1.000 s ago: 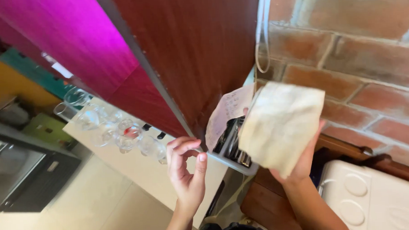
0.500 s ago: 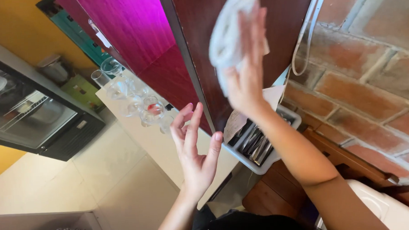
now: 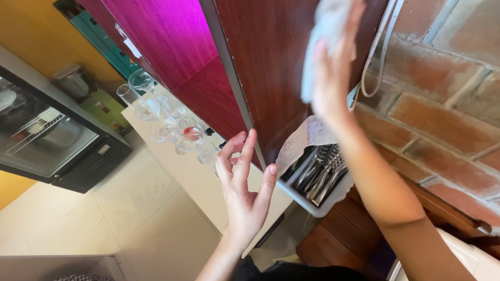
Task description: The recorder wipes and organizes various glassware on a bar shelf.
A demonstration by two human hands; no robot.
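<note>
White cloth (image 3: 326, 30) pressed on brown door (image 3: 280, 62) by right hand (image 3: 334, 79).

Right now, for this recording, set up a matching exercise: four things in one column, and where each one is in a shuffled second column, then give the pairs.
Things:
1. Cloth
2. Glasses
3. Cutlery
4. Left hand

Places:
A. In a white tray below the dark wooden panel
B. Open in the air, holding nothing
C. Pressed to the wooden panel under the right hand
D. Standing on the pale counter

Pairs: 1-C, 2-D, 3-A, 4-B
</note>
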